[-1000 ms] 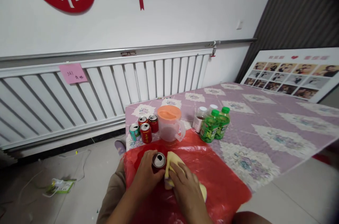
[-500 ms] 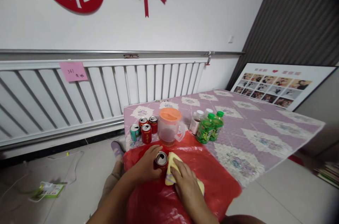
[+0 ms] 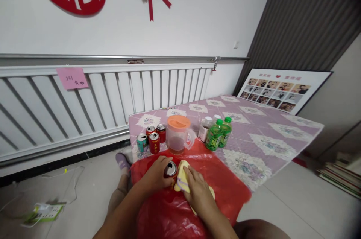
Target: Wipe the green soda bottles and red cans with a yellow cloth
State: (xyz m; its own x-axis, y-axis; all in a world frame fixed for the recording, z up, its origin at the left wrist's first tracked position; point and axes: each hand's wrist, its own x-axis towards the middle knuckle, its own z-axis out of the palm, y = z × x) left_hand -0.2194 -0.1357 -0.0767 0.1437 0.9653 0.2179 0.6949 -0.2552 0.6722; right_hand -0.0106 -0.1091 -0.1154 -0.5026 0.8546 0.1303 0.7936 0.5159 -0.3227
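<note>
My left hand (image 3: 156, 175) is wrapped round an opened red drink can (image 3: 170, 169) that stands on a red plastic sheet (image 3: 225, 190). My right hand (image 3: 197, 190) lies flat on a yellow cloth (image 3: 182, 173) with its fingers pressing the cloth against the can's right side. The sheet covers the near corner of a table with a purple patterned cloth (image 3: 254, 133).
Behind the hands stand three more cans (image 3: 153, 139), a clear jug with an orange lid (image 3: 178, 139), a white-capped jar (image 3: 205, 128) and two green bottles (image 3: 217, 136). A white radiator (image 3: 98, 99) lines the wall. A photo board (image 3: 282, 88) leans at right. Paper litter (image 3: 42, 212) lies on the floor.
The view has pulled back and drifted; hands, can and cloth stay together on the red sheet, with the right hand's fingers shifted slightly on the cloth.
</note>
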